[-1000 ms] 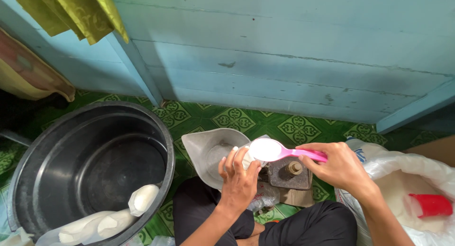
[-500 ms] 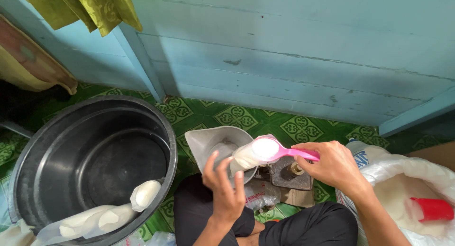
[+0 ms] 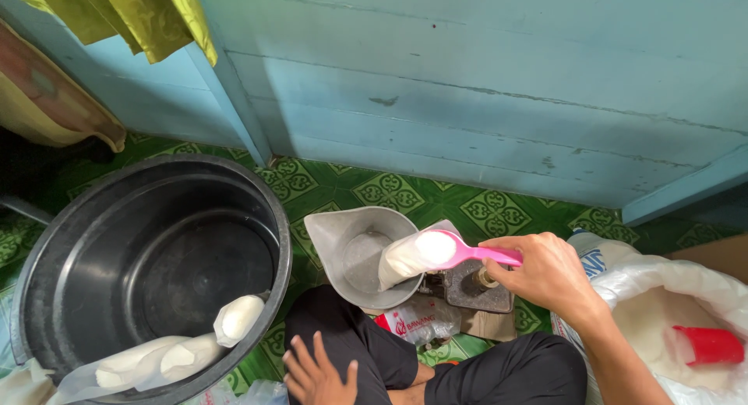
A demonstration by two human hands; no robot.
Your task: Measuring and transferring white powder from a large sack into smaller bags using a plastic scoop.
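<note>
My right hand (image 3: pixel 550 274) grips the handle of a pink spoon (image 3: pixel 460 251) heaped with white powder. The spoon hovers over a clear bag of white powder (image 3: pixel 399 259) that leans in the metal pan of a small weighing scale (image 3: pixel 355 251). My left hand (image 3: pixel 318 372) is down by my knee with its fingers spread, holding nothing. The scale's dark body (image 3: pixel 477 286) sits just under my right hand.
A large black tub (image 3: pixel 148 257) on the left holds filled clear bags (image 3: pixel 234 318) at its near rim. A white sack of powder (image 3: pixel 664 311) with a red cup (image 3: pixel 707 346) in it stands at the right. A blue wooden wall (image 3: pixel 483 85) is right behind.
My left hand has let go of the bag in the scale pan and dropped towards my knee. The spoon has stayed over the bag.
</note>
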